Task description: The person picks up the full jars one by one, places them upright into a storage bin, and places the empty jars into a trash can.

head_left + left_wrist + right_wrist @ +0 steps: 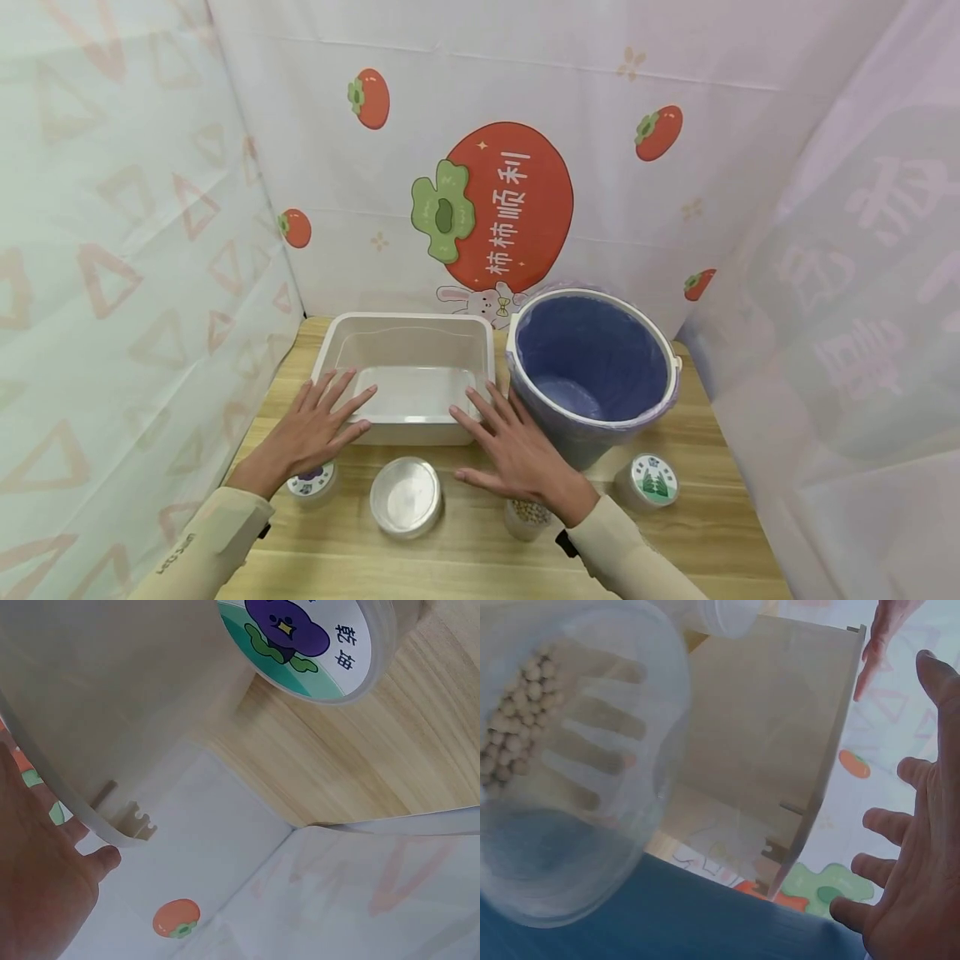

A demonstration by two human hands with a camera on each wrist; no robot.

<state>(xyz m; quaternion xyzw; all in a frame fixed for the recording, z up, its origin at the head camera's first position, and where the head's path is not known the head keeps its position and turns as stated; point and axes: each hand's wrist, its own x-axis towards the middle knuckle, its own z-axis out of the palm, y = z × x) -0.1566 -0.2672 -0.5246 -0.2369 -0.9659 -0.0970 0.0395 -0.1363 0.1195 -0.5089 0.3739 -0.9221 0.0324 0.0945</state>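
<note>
Both hands are spread with fingers extended above the front of a cream rectangular basin [420, 433]. The left hand [309, 432] is over its front left corner; in the left wrist view that hand [45, 877] appears beside the basin rim. At the basin's front right corner, beside the bucket, is the right hand [521, 458]. Whether either hand touches the basin is unclear. Neither holds anything. A jar with a purple cartoon lid [312, 480] sits below the left hand. A clear jar of small beige balls [517, 735] is partly hidden under the right hand and wrist.
A blue bucket [592, 350] with a white rim and thin plastic liner stands right of the basin. A clear round container [406, 497] is between the hands, nearer the front. Farther right is a jar with a green-patterned lid [654, 481]. Printed cloth walls [615, 200] enclose the wooden table.
</note>
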